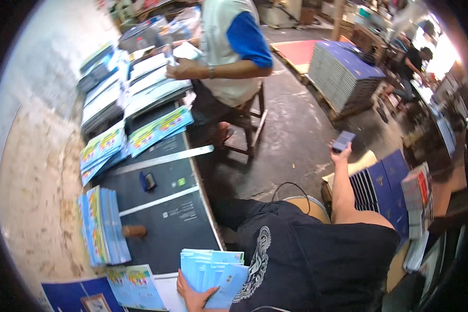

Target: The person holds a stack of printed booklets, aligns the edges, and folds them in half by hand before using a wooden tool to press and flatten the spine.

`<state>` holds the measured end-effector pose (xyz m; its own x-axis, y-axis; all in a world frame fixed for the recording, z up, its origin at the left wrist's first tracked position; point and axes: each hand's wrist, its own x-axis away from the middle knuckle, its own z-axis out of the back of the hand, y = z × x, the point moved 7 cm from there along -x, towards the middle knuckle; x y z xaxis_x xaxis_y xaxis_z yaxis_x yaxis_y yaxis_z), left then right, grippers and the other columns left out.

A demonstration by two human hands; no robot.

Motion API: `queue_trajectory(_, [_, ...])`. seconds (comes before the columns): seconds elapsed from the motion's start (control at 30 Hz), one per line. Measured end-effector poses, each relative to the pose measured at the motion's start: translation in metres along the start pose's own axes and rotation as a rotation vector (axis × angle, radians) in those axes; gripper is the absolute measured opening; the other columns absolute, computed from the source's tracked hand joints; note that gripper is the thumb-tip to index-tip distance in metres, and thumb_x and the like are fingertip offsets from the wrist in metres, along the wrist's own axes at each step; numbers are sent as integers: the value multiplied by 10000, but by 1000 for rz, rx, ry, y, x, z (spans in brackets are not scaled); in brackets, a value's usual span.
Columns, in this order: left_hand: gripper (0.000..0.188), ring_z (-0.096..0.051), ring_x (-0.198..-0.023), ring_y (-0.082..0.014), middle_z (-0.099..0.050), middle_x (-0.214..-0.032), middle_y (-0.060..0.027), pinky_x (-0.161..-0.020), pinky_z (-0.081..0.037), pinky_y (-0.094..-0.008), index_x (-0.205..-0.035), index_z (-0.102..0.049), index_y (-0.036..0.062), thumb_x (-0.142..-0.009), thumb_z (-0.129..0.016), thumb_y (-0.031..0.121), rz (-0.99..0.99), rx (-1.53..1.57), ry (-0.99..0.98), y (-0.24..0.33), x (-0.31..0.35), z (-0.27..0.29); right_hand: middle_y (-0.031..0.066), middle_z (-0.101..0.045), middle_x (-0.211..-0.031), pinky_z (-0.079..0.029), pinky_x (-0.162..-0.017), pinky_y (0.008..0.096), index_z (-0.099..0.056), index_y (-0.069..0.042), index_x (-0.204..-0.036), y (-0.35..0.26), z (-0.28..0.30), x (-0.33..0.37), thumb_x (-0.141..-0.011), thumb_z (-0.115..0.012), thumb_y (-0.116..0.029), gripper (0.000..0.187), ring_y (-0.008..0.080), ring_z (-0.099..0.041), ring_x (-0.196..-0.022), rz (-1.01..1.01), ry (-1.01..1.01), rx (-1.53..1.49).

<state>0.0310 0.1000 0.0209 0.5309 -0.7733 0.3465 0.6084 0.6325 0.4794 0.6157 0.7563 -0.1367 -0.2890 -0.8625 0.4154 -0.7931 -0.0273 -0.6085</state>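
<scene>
At the near edge of the dark work table, my left hand is closed on a fanned stack of light blue booklets, its thumb lying over them. The stack rests against the front of my black shirt. My right arm reaches far out to the right, over the floor. In that right hand is a flat purple-grey rectangular thing that looks like a phone; the fingers grip its lower end. Beside the left hand lie a white sheet and an open printed cover.
The table holds a wooden cylinder, a small dark blue tool, metal strips and booklet stacks. Another person sits on a stool beyond. To the right stand stacks of purple-covered books.
</scene>
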Motion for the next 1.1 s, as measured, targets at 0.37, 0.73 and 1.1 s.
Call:
queue_trajectory(0.37, [1486, -396, -1323, -401, -422, -1381, -253, -1114, -343, -489, -1466, -315, -73, -361, -948, 693, 459, -94, 56, 22, 25, 20, 147, -674, -1046, -503, -682, 466, -611, -101, -1240, 75, -64, 40, -973, -321, -705, 721, 334, -634, -880, -140, -107, 55])
queue_trajectory(0.73, [971, -669, -1008, -397, -688, -1002, -228, -872, -531, -475, -1007, -649, -58, -396, -966, 627, 544, 8, 101, 17, 14, 19, 166, -659, -1255, -561, -735, 468, -541, -171, -1416, 142, -128, 56, -1020, -293, -632, 656, 354, -646, -1030, -243, -293, 128])
queue_trajectory(1.1, [735, -742, -858, -340, -754, -941, -202, -820, -572, -428, -1039, -702, -28, -554, -973, 454, 581, 312, 245, 3, 55, 65, 232, -523, -1457, -605, -813, 402, -420, -134, -1538, 197, -163, 101, -1045, -420, -519, 625, 381, -595, -1223, -580, -851, 116])
